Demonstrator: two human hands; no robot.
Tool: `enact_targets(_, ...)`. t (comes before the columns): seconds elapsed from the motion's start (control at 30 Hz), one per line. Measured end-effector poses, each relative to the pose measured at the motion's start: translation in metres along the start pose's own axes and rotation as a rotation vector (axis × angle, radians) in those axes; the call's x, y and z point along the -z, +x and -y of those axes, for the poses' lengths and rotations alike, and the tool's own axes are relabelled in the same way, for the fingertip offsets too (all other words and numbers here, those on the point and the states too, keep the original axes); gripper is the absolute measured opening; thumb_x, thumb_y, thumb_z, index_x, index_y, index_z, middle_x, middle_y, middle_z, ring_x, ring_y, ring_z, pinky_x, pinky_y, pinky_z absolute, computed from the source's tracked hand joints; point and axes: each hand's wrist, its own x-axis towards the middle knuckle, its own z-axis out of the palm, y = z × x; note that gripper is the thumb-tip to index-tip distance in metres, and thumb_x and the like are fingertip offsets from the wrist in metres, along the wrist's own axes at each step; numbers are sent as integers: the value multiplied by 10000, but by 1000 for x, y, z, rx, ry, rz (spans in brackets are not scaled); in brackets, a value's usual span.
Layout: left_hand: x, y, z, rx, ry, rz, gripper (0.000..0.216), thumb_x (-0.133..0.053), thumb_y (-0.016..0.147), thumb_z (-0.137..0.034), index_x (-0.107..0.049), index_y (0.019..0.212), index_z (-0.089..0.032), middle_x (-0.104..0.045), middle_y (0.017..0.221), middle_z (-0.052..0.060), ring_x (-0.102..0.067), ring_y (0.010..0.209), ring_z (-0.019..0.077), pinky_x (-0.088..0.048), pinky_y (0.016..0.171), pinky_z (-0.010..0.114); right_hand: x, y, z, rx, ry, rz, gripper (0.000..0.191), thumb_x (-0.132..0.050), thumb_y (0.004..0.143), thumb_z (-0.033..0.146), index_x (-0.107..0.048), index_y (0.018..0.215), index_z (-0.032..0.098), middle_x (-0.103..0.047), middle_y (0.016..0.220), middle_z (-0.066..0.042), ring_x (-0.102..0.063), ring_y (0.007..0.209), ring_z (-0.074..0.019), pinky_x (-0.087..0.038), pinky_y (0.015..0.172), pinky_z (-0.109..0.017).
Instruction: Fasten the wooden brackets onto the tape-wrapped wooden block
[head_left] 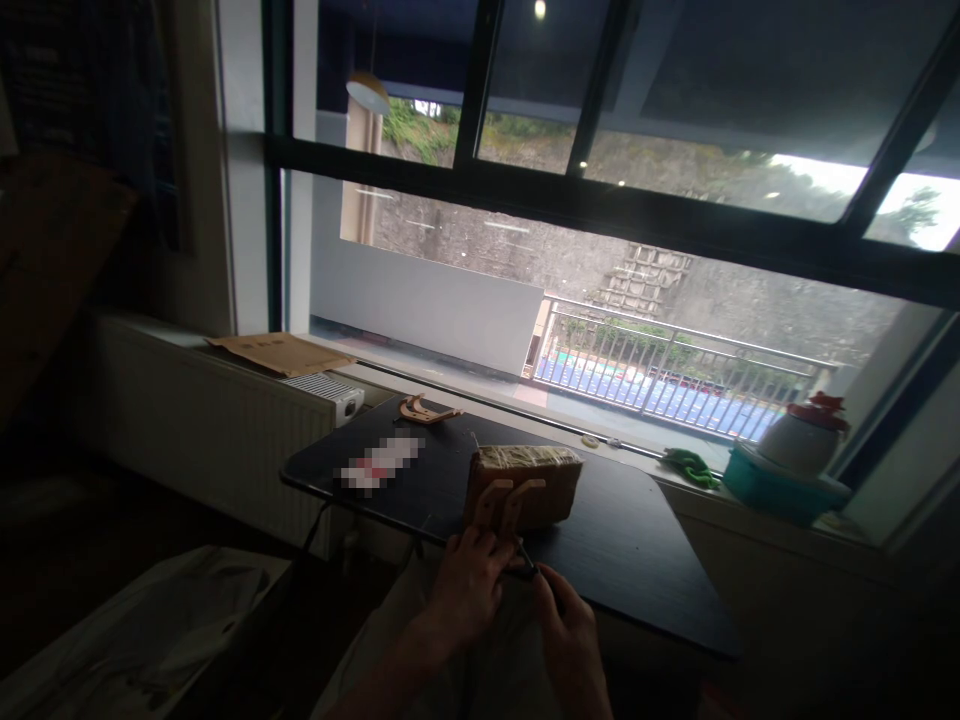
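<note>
Two pale, flat pieces with angled tops, wooden-looking (pixel 491 502), stand side by side in front of a cardboard box (pixel 564 492) at the table's near edge. My left hand (pixel 472 580) has its fingers closed around their lower ends. A slim dark tool (pixel 527 560) points up and left from my right hand (pixel 568 612), whose fingers are closed on it. Its tip is close to the left fingers, and its exact kind is too dark to make out. Another curved wooden-looking piece (pixel 427 410) lies at the table's far left.
The black table (pixel 622 540) stands against the window sill. A blurred-out packet (pixel 379 465) lies on its left part. Left of it is a radiator (pixel 225 420) with a brown envelope (pixel 281 352) on top. A teal box (pixel 780 485) and a green cloth (pixel 690 467) rest on the sill.
</note>
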Motion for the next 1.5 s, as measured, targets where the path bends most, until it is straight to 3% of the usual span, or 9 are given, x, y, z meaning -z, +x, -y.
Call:
enact_targets(0.23, -4, 1, 2, 9, 3, -2, 556, -475, 776, -184, -459, 1320, -294, -566, 1164, 63, -440, 1101, 280, -345, 910, 434, -1, -3, -6, 77, -118, -47, 458, -591, 753, 347, -622, 1159, 138, -713, 1014, -91, -673, 922, -237, -542, 782, -294)
enact_targets(0.43, -2, 0, 2, 15, 13, 3, 545, -472, 787, -200, -454, 1325, -287, -560, 1170, 66, -440, 1097, 284, -346, 907, 437, 6, -8, -10, 221, -292, -56, 352, -462, 840, 293, -647, 1103, 152, -686, 1052, -93, -668, 923, -203, -521, 812, -270)
enact_targets(0.73, -2, -1, 1, 9, 6, -7, 532, -467, 797, -211, -456, 1323, -296, -558, 1166, 61, -436, 1098, 278, -345, 909, 431, 6, -7, -6, 133, -426, 21, 395, -395, 896, 386, -646, 1106, 165, -706, 1048, -63, -668, 954, -205, -528, 800, -269)
enact_targets(1.03, 0, 0, 1, 9, 3, -10, 538, -471, 776, -204, -476, 1309, -272, -564, 1167, 68, -441, 1096, 284, -351, 905, 437, 3, -9, -3, 321, -546, -31, 381, -387, 897, 314, -608, 1179, 183, -681, 1092, -67, -690, 879, -189, -547, 668, -235)
enact_targets(1.23, 1, 0, -1, 19, -2, 7, 535, -462, 785, -212, -470, 1314, -292, -560, 1176, 66, -437, 1109, 284, -345, 913, 442, 5, -7, -1, 260, -488, -25, 367, -407, 895, 330, -640, 1127, 167, -693, 1088, -55, -666, 968, -193, -535, 803, -257)
enact_targets(1.5, -2, 1, 1, 24, 8, -1, 525, -465, 767, -207, -496, 1289, -248, -573, 1164, 77, -446, 1101, 286, -356, 900, 438, 5, -10, -1, 261, -493, -8, 382, -443, 865, 308, -610, 1183, 176, -667, 1144, -59, -667, 963, -204, -538, 779, -257)
